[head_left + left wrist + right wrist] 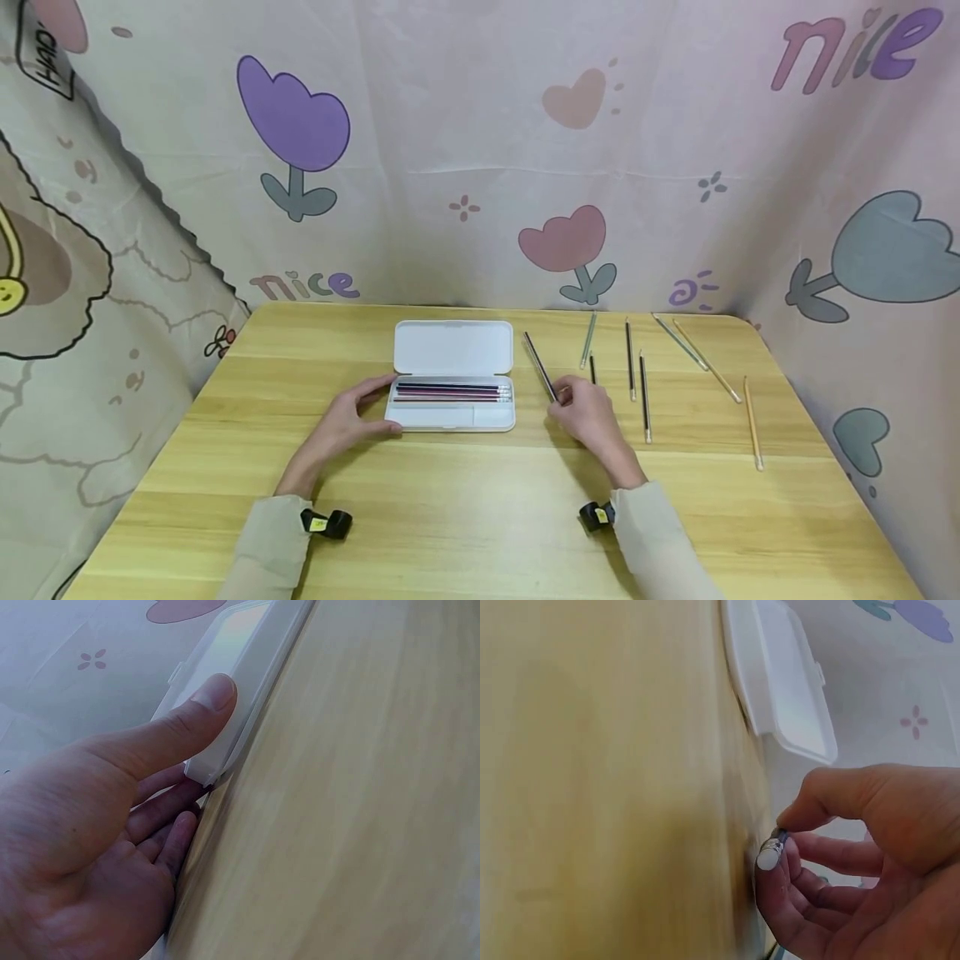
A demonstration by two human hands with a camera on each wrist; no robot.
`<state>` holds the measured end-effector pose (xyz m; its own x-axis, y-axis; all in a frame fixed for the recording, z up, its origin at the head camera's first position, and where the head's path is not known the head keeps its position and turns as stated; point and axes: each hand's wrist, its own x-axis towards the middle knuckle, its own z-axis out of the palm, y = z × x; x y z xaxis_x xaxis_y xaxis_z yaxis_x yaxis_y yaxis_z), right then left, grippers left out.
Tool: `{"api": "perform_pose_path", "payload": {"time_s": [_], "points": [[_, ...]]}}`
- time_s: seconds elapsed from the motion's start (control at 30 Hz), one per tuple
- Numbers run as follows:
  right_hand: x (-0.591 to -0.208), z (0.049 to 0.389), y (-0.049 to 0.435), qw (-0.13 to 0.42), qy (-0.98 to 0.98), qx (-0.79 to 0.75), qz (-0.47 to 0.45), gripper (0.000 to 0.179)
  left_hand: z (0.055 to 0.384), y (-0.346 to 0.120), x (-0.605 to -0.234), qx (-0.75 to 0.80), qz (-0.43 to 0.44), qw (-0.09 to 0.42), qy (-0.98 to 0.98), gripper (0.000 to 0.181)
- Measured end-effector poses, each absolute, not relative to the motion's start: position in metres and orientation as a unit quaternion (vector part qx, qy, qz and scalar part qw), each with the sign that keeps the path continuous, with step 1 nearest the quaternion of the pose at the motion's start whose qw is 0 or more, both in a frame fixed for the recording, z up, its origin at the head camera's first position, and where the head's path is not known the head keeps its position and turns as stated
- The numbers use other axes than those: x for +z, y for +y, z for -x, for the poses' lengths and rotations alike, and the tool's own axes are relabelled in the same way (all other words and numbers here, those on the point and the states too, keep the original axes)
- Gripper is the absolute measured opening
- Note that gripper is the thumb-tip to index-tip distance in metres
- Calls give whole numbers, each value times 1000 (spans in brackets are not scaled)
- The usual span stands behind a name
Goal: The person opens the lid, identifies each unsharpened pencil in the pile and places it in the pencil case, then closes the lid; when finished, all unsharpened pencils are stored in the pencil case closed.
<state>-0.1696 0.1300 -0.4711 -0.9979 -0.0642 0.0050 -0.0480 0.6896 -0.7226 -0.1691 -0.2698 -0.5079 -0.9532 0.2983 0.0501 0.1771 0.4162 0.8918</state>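
Observation:
A white pencil case (453,418) lies with its lid (453,347) raised, and several dark and reddish pencils (450,389) lie in its rear compartment. My left hand (351,421) holds the case's left end, thumb at the front corner and fingers at the side. The left wrist view shows that thumb lying over the case's edge (217,742). Right of the case, my right hand (587,414) pinches a dark pencil (540,365) near its eraser end, slanting up and leftward. Its white eraser (768,859) shows at the thumb and fingertips in the right wrist view.
Loose pencils lie to the right: a green one (588,340), dark ones (630,358) (645,396), a dark one partly behind the hand (593,367), another green (679,342) and yellow ones (707,362) (753,423). A patterned curtain (450,125) hangs behind the wooden table (465,517).

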Motion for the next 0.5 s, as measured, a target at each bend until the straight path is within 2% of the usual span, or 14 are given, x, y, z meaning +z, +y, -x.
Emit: {"api": "perform_pose_path", "payload": {"time_s": [0.27,0.5], "points": [[-467,175,149,11,910,-412,41,15,168,-270,-507,518,-144,56,841,89],[-465,179,159,2,886,-459,64,19,169,-270,-507,519,-147,55,840,89]]}}
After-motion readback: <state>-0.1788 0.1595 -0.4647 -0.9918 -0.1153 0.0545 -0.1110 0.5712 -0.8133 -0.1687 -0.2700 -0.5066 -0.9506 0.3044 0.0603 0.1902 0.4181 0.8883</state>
